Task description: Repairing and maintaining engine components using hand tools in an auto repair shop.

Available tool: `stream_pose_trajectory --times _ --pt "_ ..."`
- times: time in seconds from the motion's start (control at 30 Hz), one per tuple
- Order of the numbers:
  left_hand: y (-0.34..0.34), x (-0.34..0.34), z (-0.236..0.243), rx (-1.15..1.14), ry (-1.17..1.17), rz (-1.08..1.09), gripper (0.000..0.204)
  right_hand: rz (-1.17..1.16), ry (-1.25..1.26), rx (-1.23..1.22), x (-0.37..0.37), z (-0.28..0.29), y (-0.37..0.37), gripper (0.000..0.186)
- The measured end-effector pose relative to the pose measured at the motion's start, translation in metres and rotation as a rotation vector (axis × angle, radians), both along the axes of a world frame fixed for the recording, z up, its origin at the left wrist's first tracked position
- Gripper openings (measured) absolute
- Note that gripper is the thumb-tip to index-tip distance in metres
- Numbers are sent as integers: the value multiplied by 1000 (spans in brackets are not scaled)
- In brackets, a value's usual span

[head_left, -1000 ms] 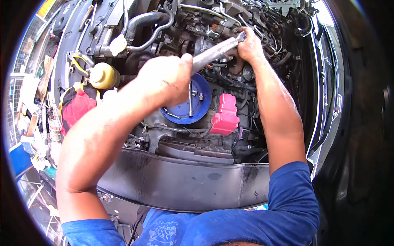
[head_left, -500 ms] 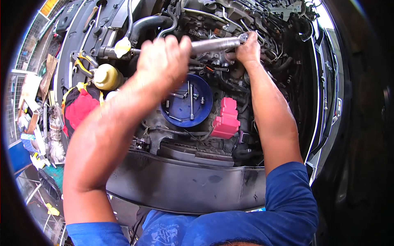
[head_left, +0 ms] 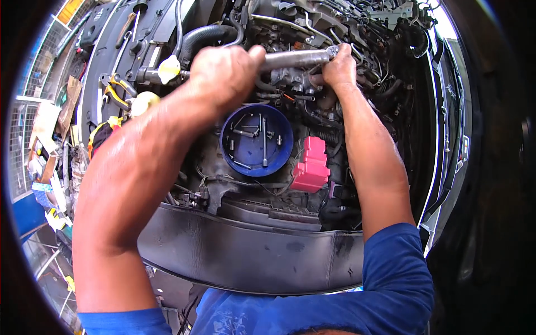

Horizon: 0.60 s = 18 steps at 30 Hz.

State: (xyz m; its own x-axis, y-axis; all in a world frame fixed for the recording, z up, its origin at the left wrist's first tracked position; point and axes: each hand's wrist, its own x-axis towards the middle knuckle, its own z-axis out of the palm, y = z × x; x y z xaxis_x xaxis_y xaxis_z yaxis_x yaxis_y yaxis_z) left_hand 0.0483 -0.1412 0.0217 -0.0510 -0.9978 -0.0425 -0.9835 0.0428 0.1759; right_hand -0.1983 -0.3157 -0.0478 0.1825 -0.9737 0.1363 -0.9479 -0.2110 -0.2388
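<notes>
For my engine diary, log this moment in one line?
left hand: grips wrench; right hand: at wrench head; blue bowl: holds metal tools

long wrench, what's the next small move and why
Probably a short, careful swing of the long wrench by the left hand: it grips the handle away from the head, and the right hand is at the head, placed to steady it.

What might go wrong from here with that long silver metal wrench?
If the long silver metal wrench slips, the right hand at its head might strike the dark metal engine parts close by. The left hand, gripping the handle, might lurch too.

A knock might tip the loose steel tools out of the round blue bowl.
</notes>
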Motion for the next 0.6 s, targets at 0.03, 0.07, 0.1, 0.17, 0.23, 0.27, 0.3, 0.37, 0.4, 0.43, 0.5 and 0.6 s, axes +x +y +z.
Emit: stream_pose_trajectory --times 0.03,0.07,0.1,0.17,0.23,0.27,0.3,0.37,0.4,0.43,0.5,0.6 --pt "-15 20 0 -31 -48 -66 19 -38 9 12 3 0 1 53" --pt "-27 29 -1 -83 -85 -64 19 -37 -9 -1 4 -1 2 51" --pt "-34 36 0 -130 -98 -81 19 -30 -25 -19 5 -1 2 50" --pt "-31 27 4 -70 -78 -76 24 -11 27 -35 3 -2 2 49" --pt "0 6 13 50 -20 -121 23 22 8 -7 0 -3 1 52" --pt "17 -15 17 220 60 -69 26 49 12 -13 -2 -3 1 55" --pt "26 -33 22 447 202 -47 38 79 15 -22 -5 -4 1 59" --pt "45 -70 28 651 398 -24 58 68 -111 33 -9 -4 -2 65" --pt "49 -75 27 632 400 -24 52 112 -88 -17 -11 -4 -2 65" --pt "49 -80 26 571 408 -39 46 118 -42 -29 -13 -5 -1 66" --pt "36 -52 15 242 194 4 22 0 12 11 -13 -6 -1 66" --pt "1 -3 2 -60 -32 -107 16 -102 -5 41 -4 -1 3 57"
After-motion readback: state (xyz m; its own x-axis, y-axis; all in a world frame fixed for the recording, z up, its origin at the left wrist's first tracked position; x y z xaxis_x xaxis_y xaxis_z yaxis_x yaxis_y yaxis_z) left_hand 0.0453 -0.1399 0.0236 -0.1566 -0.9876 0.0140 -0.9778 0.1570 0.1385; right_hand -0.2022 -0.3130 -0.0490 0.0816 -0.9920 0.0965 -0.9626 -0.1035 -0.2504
